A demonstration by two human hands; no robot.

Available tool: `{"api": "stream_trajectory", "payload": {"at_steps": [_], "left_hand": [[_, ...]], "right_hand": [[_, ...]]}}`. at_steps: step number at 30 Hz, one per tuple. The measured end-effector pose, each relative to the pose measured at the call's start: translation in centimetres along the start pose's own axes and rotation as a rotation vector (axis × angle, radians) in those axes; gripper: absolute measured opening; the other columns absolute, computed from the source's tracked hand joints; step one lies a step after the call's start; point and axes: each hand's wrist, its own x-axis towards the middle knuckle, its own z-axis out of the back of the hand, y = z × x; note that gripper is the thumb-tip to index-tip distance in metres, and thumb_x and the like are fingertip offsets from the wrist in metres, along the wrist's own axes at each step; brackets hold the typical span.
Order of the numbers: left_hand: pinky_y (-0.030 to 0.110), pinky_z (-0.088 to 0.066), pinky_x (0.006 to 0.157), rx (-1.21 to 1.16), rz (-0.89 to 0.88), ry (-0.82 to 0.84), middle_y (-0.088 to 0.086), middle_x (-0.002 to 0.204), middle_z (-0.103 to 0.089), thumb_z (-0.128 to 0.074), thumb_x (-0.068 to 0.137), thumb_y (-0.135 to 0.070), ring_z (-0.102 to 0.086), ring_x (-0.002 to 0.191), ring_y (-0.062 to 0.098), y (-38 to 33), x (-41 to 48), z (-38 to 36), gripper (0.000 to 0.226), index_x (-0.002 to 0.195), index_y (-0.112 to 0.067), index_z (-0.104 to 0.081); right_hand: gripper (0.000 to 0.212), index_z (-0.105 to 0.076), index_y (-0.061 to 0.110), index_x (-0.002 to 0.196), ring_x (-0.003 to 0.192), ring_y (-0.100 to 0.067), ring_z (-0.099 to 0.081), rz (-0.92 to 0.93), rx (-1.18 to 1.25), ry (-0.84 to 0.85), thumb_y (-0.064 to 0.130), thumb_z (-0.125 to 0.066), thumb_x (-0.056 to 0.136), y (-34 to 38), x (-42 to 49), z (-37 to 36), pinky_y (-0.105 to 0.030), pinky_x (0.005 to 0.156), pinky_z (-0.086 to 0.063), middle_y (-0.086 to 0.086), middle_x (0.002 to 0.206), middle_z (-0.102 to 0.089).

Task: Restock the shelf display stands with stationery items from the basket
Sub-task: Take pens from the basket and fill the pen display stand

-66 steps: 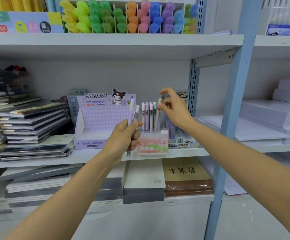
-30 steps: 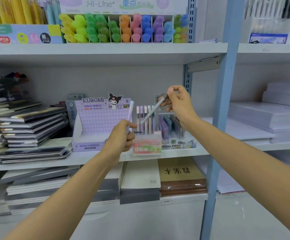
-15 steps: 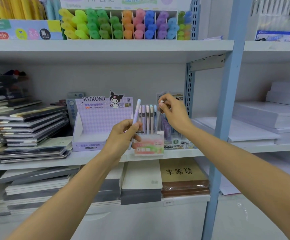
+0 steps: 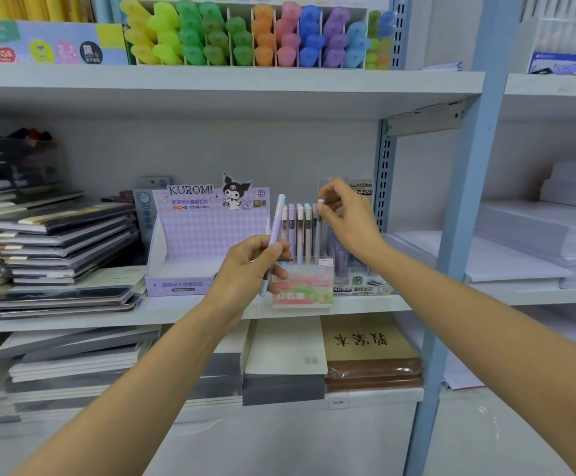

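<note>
My right hand (image 4: pixel 345 214), which was swinging a pencil (image 4: pixel 319 228) in tilted, is now pinching its top, seating it upright in the stand (image 4: pixel 303 286); my left hand (image 4: pixel 252 269) is gripping the last pen (image 4: pixel 274 235) beside it.

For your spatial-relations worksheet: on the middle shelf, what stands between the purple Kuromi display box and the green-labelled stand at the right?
In the head view, the clear Fruit Soda pen stand with upright pens stands between the Kuromi box and the green-labelled stand.
</note>
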Motion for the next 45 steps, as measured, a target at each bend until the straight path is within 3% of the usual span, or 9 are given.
{"api": "stream_trajectory", "payload": {"at_steps": [8,12,16,20,26,33,37,43,45], "left_hand": [[0.022,-0.052,0.055,-0.001,0.009,0.009,0.005,0.1,-0.068,-0.052,0.099,-0.02,-0.061,0.07,0.012,0.0,0.2,0.1,0.015,0.102,-0.015,-0.065],[0.021,-0.051,0.054,0.022,-0.014,-0.011,0.005,0.092,-0.065,-0.053,0.099,-0.02,-0.057,0.068,0.014,0.0,0.1,0.0,0.015,0.099,-0.018,-0.068],[0.021,-0.047,0.052,0.048,-0.057,-0.029,0.004,0.074,-0.049,-0.057,0.097,-0.017,-0.044,0.06,0.014,-0.2,-0.1,-0.3,0.016,0.099,-0.018,-0.073],[0.02,-0.046,0.049,0.057,-0.093,-0.042,0.003,0.065,-0.052,-0.064,0.092,-0.015,-0.045,0.054,0.011,-1.0,-0.5,-0.4,0.012,0.097,-0.018,-0.074],[0.021,-0.052,0.055,-0.189,-0.162,-0.229,0.002,0.078,-0.065,-0.071,0.084,-0.004,-0.056,0.056,0.01,-2.3,-0.6,0.7,0.027,0.109,-0.015,-0.069],[0.018,-0.051,0.062,-0.5,-0.178,-0.301,-0.002,0.078,-0.059,-0.061,0.094,-0.015,-0.053,0.068,0.009,-3.0,-0.7,-0.1,0.017,0.106,-0.01,-0.071],[0.025,-0.054,0.08,-0.325,-0.218,-0.277,0.001,0.1,-0.068,-0.055,0.097,-0.022,-0.063,0.091,0.011,-3.0,-0.8,-0.1,0.02,0.11,-0.015,-0.069],[0.019,-0.052,0.078,0.059,-0.353,-0.182,-0.009,0.086,-0.073,-0.057,0.097,-0.018,-0.068,0.088,0.005,-2.7,-1.0,-0.3,0.018,0.103,-0.027,-0.071],[0.018,-0.051,0.078,0.141,-0.392,-0.153,-0.014,0.088,-0.074,-0.058,0.096,-0.018,-0.067,0.089,0.004,-2.7,-1.0,-0.6,0.02,0.102,-0.034,-0.069]], "right_hand": [[0.022,-0.064,0.016,0.111,0.107,-0.02,-0.051,-0.094,-0.177,0.101,0.029,-0.059,0.094,-0.6,-0.1,-0.2,-0.035,0.093,-0.044,-0.006,0.113,-0.051],[0.026,-0.06,0.014,0.119,0.089,-0.012,-0.057,-0.063,0.074,0.009,0.027,-0.057,0.096,1.1,-0.5,0.9,-0.027,0.083,-0.048,-0.005,0.111,-0.057],[0.027,-0.057,0.012,0.122,0.063,-0.011,-0.06,-0.083,0.545,0.176,0.022,-0.055,0.097,4.0,-0.9,1.6,-0.026,0.059,-0.05,-0.012,0.101,-0.065],[0.015,-0.067,0.0,0.104,0.064,-0.013,-0.062,-0.052,0.598,0.26,0.007,-0.061,0.093,5.1,-1.1,1.9,-0.021,0.061,-0.052,-0.017,0.086,-0.067],[0.01,-0.067,0.0,0.098,0.066,-0.015,-0.067,-0.187,0.82,0.107,0.001,-0.062,0.09,4.7,-1.6,3.0,-0.023,0.07,-0.059,-0.013,0.082,-0.069],[0.012,-0.067,0.002,0.095,0.074,-0.023,-0.071,-0.235,0.92,0.324,-0.001,-0.068,0.084,4.4,-3.0,2.8,-0.025,0.07,-0.059,-0.013,0.083,-0.072],[0.012,-0.069,0.006,0.099,0.087,-0.026,-0.07,-0.189,0.763,0.514,0.006,-0.067,0.087,4.1,-3.4,2.8,-0.032,0.082,-0.059,-0.015,0.094,-0.072],[0.02,-0.069,0.028,0.113,0.09,-0.002,-0.065,0.007,0.545,0.318,0.03,-0.061,0.094,6.5,-2.7,2.5,-0.02,0.076,-0.053,0.007,0.105,-0.068],[0.017,-0.071,0.031,0.108,0.096,-0.007,-0.063,0.052,0.468,0.333,0.03,-0.064,0.092,7.1,-2.3,2.3,-0.026,0.082,-0.054,0.006,0.108,-0.064]]}}
